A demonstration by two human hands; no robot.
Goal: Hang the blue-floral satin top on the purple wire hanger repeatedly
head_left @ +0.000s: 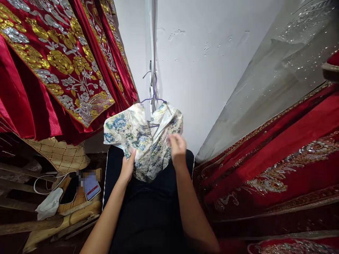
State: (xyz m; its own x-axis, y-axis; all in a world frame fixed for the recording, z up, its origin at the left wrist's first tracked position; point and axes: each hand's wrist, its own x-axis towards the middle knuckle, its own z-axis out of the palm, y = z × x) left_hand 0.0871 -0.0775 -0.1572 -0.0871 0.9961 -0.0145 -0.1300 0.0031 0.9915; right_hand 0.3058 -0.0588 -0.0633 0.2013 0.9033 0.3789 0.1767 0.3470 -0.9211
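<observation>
A short floral blouse (140, 137), white with blue and yellow blooms, hangs on a thin purple hanger (154, 92) in front of me. Its lower part rests over my dark-clothed lap. My left hand (129, 163) pinches the blouse near its left side, below the sleeve, with the thumb on top. My right hand (177, 145) is at the right front of the blouse by the shoulder, fingers curled and slightly blurred; whether cloth lies between them I cannot make out.
Red embroidered garments with gold and silver (60, 60) hang at the left. A white sequined veil-like fabric (254, 77) and red beaded garments (265, 176) hang at the right. Phones, one a lit phone (91, 187), a white cable (39, 192) and a white bag (49, 204) lie on a wooden seat at lower left.
</observation>
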